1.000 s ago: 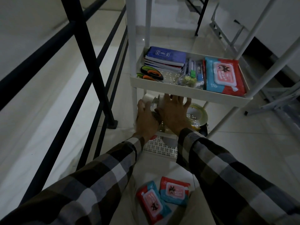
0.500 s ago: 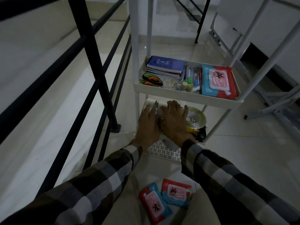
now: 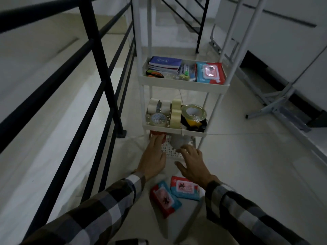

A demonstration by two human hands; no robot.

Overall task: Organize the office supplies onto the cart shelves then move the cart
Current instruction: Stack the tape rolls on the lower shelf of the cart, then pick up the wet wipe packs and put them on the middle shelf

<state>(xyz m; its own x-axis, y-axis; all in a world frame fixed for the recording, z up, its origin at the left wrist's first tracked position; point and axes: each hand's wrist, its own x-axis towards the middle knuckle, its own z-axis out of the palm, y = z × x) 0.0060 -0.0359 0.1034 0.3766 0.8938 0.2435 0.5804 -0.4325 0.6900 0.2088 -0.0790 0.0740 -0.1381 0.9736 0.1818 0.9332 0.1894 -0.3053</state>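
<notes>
A white cart (image 3: 184, 86) stands ahead. Its upper shelf holds notebooks (image 3: 165, 63), scissors (image 3: 154, 73), pens (image 3: 187, 72) and a wipes pack (image 3: 210, 72). The shelf below carries several tape rolls (image 3: 175, 114), one large roll (image 3: 193, 112) at its right. Two red and blue wipes packs (image 3: 184, 189) (image 3: 163, 199) lie on the floor near me. My left hand (image 3: 153, 156) is by the bottom shelf (image 3: 174, 151), fingers near a red item (image 3: 156, 133) there. My right hand (image 3: 192, 164) hovers open above the floor packs, holding nothing.
A black metal railing (image 3: 99, 71) runs close along the cart's left side. Grey metal frame legs (image 3: 276, 103) stand at the right, with a wall beyond. Pale tiled floor (image 3: 247, 165) stretches right of the cart.
Both hands have pulled back from the tape shelf toward me. The tape rolls now stand uncovered, and the view has shifted back and up.
</notes>
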